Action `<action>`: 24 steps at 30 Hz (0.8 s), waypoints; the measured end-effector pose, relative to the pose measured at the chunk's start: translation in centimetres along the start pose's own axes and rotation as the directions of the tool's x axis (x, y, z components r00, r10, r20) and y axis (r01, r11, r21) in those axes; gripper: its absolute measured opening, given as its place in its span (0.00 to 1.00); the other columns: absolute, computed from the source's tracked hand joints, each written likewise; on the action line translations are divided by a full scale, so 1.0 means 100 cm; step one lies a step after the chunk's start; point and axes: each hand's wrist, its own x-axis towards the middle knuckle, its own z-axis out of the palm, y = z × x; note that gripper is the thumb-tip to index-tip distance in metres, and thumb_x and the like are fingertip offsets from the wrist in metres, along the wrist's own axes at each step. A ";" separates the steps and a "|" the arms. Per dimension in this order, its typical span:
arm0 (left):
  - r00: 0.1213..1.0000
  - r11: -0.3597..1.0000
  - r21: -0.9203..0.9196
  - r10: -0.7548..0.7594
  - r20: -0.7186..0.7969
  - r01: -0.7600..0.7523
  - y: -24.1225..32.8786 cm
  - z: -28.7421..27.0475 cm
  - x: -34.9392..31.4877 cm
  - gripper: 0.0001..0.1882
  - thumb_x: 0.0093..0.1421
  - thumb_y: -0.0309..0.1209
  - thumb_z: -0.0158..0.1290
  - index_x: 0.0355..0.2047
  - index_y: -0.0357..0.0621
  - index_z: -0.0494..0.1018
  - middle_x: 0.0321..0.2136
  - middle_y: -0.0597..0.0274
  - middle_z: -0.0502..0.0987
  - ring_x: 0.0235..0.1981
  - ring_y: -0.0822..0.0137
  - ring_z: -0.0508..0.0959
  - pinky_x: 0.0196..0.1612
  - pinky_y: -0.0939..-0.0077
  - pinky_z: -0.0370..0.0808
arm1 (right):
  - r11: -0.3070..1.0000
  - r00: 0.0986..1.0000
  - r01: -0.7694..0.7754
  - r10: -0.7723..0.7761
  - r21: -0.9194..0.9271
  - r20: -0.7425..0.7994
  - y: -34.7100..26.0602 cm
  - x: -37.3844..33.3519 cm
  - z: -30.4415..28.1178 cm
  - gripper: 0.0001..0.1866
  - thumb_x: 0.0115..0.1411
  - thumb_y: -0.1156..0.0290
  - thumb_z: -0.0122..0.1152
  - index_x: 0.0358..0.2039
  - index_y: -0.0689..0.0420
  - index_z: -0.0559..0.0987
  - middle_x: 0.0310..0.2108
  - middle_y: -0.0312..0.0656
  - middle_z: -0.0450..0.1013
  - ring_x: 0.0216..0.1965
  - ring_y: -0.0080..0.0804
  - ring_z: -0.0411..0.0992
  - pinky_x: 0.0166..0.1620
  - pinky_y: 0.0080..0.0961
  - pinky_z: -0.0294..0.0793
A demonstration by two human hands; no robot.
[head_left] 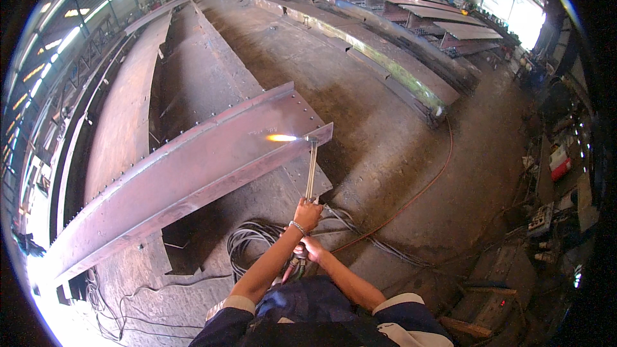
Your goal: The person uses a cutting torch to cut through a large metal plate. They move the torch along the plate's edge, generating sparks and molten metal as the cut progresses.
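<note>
Long cutting torch [311,168], flame lit, over steel beam [193,173]

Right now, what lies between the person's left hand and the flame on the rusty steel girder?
In the head view, only the long metal torch tube spans from the left hand to the orange flame on the rusty steel girder.

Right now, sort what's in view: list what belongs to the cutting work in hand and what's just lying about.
In use:
- long metal cutting torch, flame lit
- left hand, right hand, both gripping it
- rusty brown steel beam
- coiled black hoses

Lying about:
- red cable
- far stacked steel plates
- grey control box
</note>
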 end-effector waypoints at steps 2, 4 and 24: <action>0.980 0.987 -0.149 0.020 -0.197 -0.051 0.003 -0.008 -0.007 0.17 0.52 0.40 0.60 0.41 0.49 0.75 0.39 0.59 0.79 0.52 0.57 0.73 0.57 0.55 0.62 | 1.000 1.000 -0.007 0.006 0.024 0.018 0.002 0.001 -0.003 0.08 0.60 0.69 0.46 0.24 0.53 0.67 0.15 0.34 0.59 0.17 0.25 0.58 0.23 0.23 0.57; 0.951 0.944 -0.321 -0.027 -0.307 -0.077 0.004 -0.017 -0.018 0.22 0.52 0.38 0.61 0.46 0.49 0.73 0.40 0.59 0.78 0.51 0.55 0.74 0.56 0.56 0.64 | 0.999 1.000 0.017 -0.018 0.032 0.025 0.002 -0.001 -0.006 0.08 0.59 0.68 0.48 0.23 0.54 0.68 0.15 0.33 0.60 0.17 0.24 0.58 0.23 0.23 0.57; 0.880 0.774 -0.634 -0.298 -0.370 -0.004 -0.003 0.000 -0.036 0.16 0.50 0.35 0.62 0.39 0.44 0.78 0.32 0.52 0.76 0.36 0.50 0.77 0.39 0.61 0.74 | 0.997 1.000 0.025 -0.026 0.075 0.014 -0.017 -0.025 -0.002 0.09 0.58 0.70 0.52 0.21 0.56 0.69 0.16 0.32 0.59 0.19 0.22 0.59 0.26 0.20 0.58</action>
